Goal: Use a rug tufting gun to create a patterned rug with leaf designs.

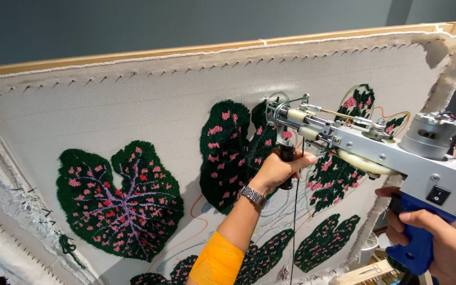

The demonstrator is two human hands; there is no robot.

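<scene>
Gripping is being done with both hands: the left hand [276, 170] is being closed round the tufting gun's [376, 153] black front handle [287, 158], the right hand [444, 240] round its blue grip [417, 235]. Its needle end is being pressed against the stretched cloth [133, 105], beside dark green tufted leaves [120, 198].

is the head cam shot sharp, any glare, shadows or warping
Head view: mostly sharp on the tufted leaves and tufting gun; the right hand at the frame edge looks slightly soft. Light is even, with mild sheen on the gun's metal and no harsh glare. The left hand and forearm cast a soft shadow on the cloth. The wooden frame bows, showing wide-angle distortion.
</scene>
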